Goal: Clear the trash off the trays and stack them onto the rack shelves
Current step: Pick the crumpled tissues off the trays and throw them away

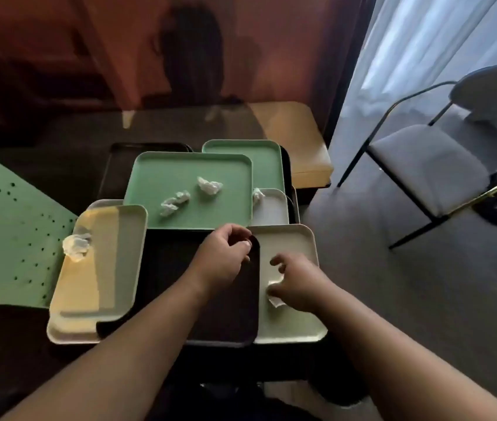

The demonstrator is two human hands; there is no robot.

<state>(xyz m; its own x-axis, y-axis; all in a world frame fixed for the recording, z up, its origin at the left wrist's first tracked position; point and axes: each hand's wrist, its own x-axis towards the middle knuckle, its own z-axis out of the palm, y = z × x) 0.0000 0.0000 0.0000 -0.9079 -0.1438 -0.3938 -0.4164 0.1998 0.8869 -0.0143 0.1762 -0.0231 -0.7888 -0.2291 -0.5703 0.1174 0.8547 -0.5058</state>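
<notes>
Green tray (162, 177), black tray (210, 299), cream tray (295, 323), white crumpled tissues (209, 185).

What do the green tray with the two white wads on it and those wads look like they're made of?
The green tray looks like moulded plastic with a matte finish: one even colour, rounded corners, a raised rolled rim, no glare. The two white wads look like crumpled paper napkin or tissue: irregular creases, soft edges. The blur leaves the exact paper type open.

Dark table (67, 165) w/ overlapping trays (180, 174) (green, beige, black).
</notes>
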